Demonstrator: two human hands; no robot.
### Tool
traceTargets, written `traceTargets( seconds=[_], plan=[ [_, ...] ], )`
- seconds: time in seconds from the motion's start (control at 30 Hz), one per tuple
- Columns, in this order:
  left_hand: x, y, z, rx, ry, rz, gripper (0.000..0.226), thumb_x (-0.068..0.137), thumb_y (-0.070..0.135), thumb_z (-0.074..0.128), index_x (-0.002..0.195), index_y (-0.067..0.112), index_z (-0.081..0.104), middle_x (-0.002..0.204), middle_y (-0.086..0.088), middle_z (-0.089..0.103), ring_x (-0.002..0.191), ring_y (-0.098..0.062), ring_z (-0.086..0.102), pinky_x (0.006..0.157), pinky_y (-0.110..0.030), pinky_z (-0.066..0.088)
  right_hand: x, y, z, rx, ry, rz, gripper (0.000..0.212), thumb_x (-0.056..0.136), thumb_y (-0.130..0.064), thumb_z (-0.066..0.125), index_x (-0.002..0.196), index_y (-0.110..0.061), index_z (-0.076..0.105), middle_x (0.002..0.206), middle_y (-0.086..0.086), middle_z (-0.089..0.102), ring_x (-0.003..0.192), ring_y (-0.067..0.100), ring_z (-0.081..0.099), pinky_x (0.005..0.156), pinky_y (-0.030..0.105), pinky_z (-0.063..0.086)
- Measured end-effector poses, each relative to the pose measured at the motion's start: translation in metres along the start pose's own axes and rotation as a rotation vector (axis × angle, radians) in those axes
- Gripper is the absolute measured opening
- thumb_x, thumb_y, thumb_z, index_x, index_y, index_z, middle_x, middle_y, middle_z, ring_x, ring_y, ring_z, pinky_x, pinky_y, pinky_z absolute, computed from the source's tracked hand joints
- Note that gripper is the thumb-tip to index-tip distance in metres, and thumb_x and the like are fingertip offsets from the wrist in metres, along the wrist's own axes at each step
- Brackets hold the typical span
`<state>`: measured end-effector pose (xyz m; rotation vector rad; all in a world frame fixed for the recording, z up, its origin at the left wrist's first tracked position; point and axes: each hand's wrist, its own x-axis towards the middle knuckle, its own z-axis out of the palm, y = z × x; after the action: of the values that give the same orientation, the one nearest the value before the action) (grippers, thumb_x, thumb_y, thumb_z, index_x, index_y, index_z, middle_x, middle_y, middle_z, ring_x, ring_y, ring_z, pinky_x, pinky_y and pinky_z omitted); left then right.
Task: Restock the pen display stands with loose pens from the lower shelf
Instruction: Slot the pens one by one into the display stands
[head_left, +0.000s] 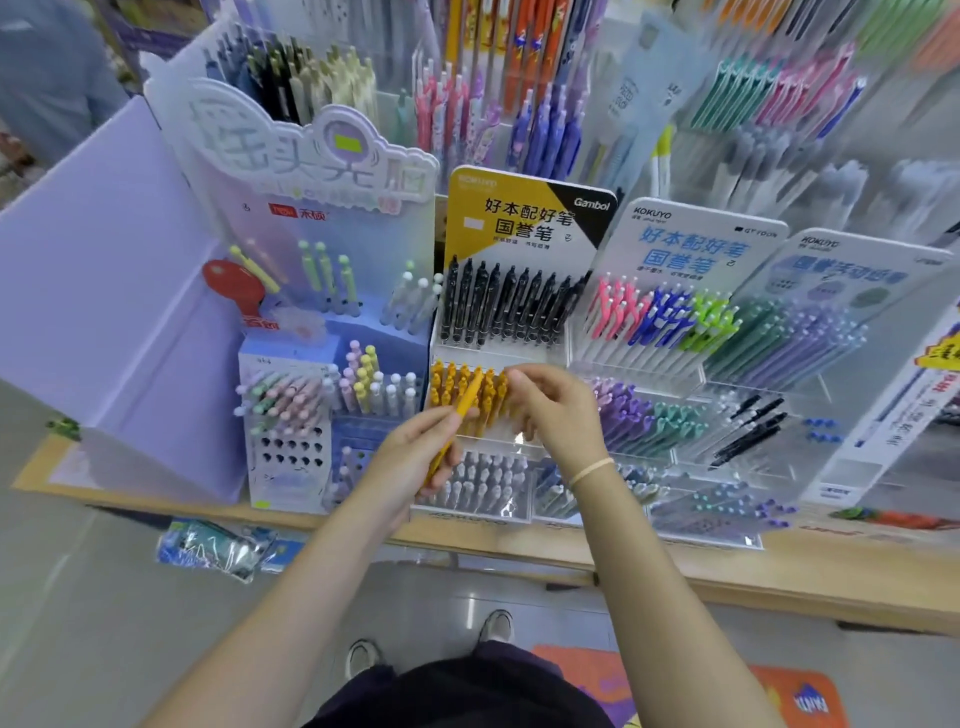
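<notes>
My left hand (415, 457) grips a yellow pen (465, 402), which slants up to the right in front of the stand. Its top end lies over the row of yellow pens (470, 387) standing in the middle tier of the yellow-and-black display stand (519, 218). My right hand (556, 410) hovers just right of that pen, over the same yellow row, fingers curled toward the pen's tip; whether they touch it I cannot tell. Black pens (506, 304) fill the tier above. Grey-white pens (485, 480) fill the tier below.
A lilac stand (291, 410) with pastel pens and several empty holes stands to the left. White stands (691, 244) with pink, blue, green and purple pens stand to the right. The wooden shelf edge (675, 566) runs across. Plastic packets (223, 548) lie on the lower shelf.
</notes>
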<state>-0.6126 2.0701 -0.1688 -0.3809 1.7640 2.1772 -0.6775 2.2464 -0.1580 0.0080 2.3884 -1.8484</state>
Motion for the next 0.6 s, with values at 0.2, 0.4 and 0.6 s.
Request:
traceTargets(
  seconds=[0.2,0.4,0.6],
  plan=[
    [0.007,0.014,0.003,0.074,-0.029,0.027,0.014,0.096,0.011,0.064,0.11,0.012,0.069,0.074,-0.001,0.069,0.051,-0.011,0.056,0.043,-0.02,0.038,-0.013,-0.007,-0.01,0.268,-0.131,0.106,0.016,0.095,-0.01,0.063,0.1,0.005,0.064,0.079,0.015,0.069,0.056,0.019,0.06,0.049,0.025,0.049],
    [0.016,0.017,0.005,-0.403,0.157,0.051,0.019,0.085,-0.007,0.065,0.103,0.0,0.064,0.085,-0.012,0.074,0.063,-0.014,0.069,0.058,-0.02,0.056,-0.023,0.0,-0.019,0.454,-0.137,0.223,0.009,0.094,0.002,0.059,0.103,0.004,0.06,0.087,0.022,0.071,0.073,0.029,0.072,0.063,0.028,0.06],
    [0.02,0.015,0.021,-0.456,0.12,0.087,0.017,0.077,0.009,0.071,0.094,0.004,0.071,0.088,-0.008,0.076,0.061,-0.009,0.064,0.054,-0.017,0.053,-0.031,0.01,-0.024,0.231,-0.313,0.257,0.009,0.088,0.002,0.067,0.098,0.001,0.067,0.097,0.023,0.073,0.089,0.031,0.072,0.08,0.035,0.061]
  ],
)
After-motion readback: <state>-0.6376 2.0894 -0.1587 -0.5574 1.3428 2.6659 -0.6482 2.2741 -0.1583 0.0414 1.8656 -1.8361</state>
